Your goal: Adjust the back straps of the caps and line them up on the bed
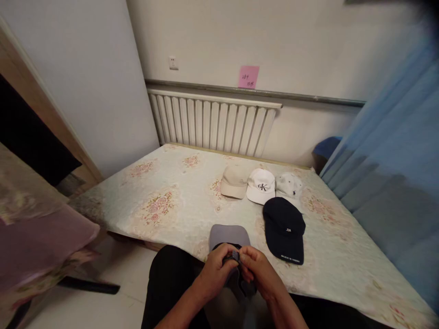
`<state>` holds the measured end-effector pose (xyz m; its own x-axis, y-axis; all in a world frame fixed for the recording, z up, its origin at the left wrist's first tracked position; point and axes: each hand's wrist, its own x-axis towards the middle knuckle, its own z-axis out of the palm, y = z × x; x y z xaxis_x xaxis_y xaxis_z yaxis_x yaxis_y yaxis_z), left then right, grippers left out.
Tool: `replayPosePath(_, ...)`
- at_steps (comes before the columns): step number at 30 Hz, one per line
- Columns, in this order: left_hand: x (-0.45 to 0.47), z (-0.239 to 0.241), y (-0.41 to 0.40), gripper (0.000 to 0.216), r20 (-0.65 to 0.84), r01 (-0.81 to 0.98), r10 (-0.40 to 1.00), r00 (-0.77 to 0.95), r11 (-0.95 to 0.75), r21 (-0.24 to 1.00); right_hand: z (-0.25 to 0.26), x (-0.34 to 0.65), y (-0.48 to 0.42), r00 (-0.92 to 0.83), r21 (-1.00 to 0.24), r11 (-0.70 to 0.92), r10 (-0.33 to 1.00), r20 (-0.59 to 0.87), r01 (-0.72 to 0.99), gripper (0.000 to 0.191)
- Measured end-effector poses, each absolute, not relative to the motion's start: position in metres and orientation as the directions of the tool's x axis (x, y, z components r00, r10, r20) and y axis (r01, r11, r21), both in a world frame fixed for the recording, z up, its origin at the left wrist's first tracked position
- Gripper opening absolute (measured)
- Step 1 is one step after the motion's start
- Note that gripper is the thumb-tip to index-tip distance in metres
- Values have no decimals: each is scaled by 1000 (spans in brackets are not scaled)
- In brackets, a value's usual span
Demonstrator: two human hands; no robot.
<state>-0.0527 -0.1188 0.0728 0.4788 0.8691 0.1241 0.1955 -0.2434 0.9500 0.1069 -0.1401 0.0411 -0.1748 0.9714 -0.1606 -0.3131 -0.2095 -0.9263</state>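
A grey baseball cap (229,234) lies at the near edge of the bed, its brim pointing away from me. My left hand (219,265) and my right hand (255,265) meet over its back, both closed, with fingers and thumbs pinching the dark adjustment strap (236,256). The strap's fastening is partly covered by my fingers. Just right of my hands lies a black cap (284,228) with a small white emblem. Behind it a beige cap (235,182), a white cap with black letters (261,186) and a white cap with a small dark logo (289,185) form a row.
The caps rest on a bed with a floral cover (192,196). A white radiator (216,121) runs along the wall behind it. A blue curtain (391,169) hangs on the right, and a cloth-covered piece of furniture (44,242) stands at the left.
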Motion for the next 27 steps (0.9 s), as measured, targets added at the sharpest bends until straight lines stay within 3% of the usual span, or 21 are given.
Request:
replayPosePath(4,-54,71,-117,18,122,185,873,473,-233,955,39,109,-142,-161,-920,-206,974,-160,-333,22)
replayPosePath(13,-51,67,-116,13,76,165,859,506,-183,969,44,102,-143,-93,-944,-108,992,-84,-310,31)
replayPosePath(21,-54,61,-106,10,-62,301,827,559,-132,945,47,104,-142,-38,-972,-180,984,-177,-152,19)
replayPosePath(27,-78,64,-90,25,-134,317,744,655,-109,942,40,115,-139,-27,-889,-187,981,-194,-418,15)
